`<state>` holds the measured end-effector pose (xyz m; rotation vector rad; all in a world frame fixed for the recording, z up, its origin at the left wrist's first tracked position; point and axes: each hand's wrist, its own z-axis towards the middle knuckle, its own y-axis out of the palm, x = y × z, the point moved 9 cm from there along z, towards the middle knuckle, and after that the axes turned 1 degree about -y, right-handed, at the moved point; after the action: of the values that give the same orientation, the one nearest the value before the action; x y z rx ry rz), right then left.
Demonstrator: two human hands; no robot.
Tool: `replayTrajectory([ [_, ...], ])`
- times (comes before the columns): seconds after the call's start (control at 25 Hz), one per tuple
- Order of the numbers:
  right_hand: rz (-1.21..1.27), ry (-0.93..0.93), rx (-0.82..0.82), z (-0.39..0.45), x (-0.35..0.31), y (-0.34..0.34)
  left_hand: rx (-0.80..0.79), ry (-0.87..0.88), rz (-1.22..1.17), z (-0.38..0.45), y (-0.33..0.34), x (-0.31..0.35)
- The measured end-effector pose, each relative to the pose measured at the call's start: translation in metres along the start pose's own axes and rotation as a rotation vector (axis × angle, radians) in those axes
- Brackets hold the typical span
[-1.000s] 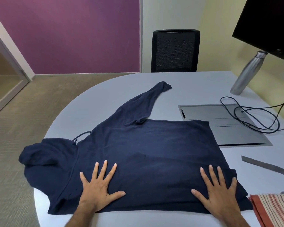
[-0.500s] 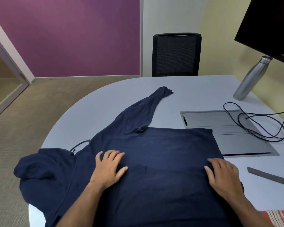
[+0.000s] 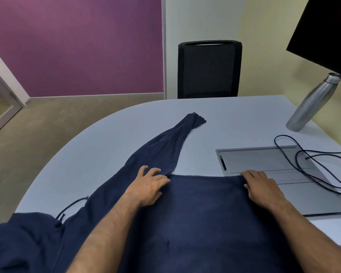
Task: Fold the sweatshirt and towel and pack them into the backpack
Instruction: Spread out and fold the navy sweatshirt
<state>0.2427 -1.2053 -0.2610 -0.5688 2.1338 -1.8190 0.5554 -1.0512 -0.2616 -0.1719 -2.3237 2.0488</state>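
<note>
Navy sweatshirt lies flat on the pale desk, one sleeve running toward the far edge. Left hand rests at the sleeve's base, fingers loosely bent on the cloth. Right hand curls its fingers over the far fold edge, beside the grey cable hatch. Bare desk lies beyond the sleeve.

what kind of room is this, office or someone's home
Most likely an office meeting room. The large rounded table has a built-in cable hatch, a black mesh office chair stands at its far side, and a dark wall screen hangs at the right.
</note>
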Motion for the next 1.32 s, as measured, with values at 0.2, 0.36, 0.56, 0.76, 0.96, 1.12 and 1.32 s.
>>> replayTrajectory([
  [0.2,-0.077,0.004,-0.165,0.022,-0.004,0.024,-0.021,-0.037,0.096,0.024,0.004,-0.016],
  [0.36,-0.235,-0.010,-0.042,0.021,-0.006,0.013,0.019,-0.123,0.173,0.028,0.002,-0.023],
  [0.56,-0.155,-0.051,0.157,0.001,0.002,0.001,0.055,-0.045,0.171,0.012,-0.011,-0.015],
  [0.76,-0.128,-0.169,0.224,-0.037,-0.009,-0.010,0.130,0.071,0.222,-0.014,-0.024,0.004],
  [0.96,-0.094,-0.221,0.174,-0.080,-0.009,-0.006,0.135,0.324,0.203,-0.051,-0.023,0.041],
  [1.12,-0.089,-0.232,0.125,-0.105,-0.005,0.006,0.120,0.400,0.154,-0.080,-0.025,0.065],
  [1.32,-0.011,-0.246,0.084,-0.129,-0.004,0.016,0.069,0.410,0.172,-0.105,-0.016,0.081],
])
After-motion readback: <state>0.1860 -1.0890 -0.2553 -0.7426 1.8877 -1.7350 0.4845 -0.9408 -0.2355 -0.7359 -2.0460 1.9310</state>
